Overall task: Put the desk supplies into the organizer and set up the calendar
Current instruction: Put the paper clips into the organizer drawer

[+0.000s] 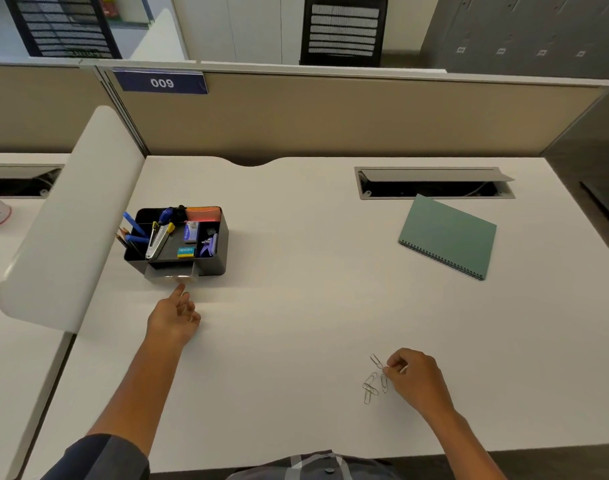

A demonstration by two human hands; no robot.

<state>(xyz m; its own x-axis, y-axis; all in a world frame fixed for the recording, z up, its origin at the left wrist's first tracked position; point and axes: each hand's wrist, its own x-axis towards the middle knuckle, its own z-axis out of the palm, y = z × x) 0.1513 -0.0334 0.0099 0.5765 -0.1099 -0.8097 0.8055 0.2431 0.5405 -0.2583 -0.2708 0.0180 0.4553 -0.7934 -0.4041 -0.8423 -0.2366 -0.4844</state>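
Observation:
A black desk organizer (pixel 216 263) stands at the left of the white desk, holding blue pens, pencils, a stapler, an eraser and small boxes. Its clear drawer (pixel 170 273) is pulled out at the front. My left hand (pixel 173 317) hovers just in front of that drawer, fingers apart and empty. Several silver paper clips (pixel 370 388) lie loose near the desk's front right. My right hand (pixel 415 377) is at their right edge, fingertips pinched on one clip. A teal spiral-bound calendar (pixel 448 235) lies flat at the back right.
A white curved divider (pixel 67 216) borders the desk on the left. An open cable tray (pixel 434 183) is cut into the desk just behind the calendar. A beige partition (pixel 330 116) with the sign 009 closes the back.

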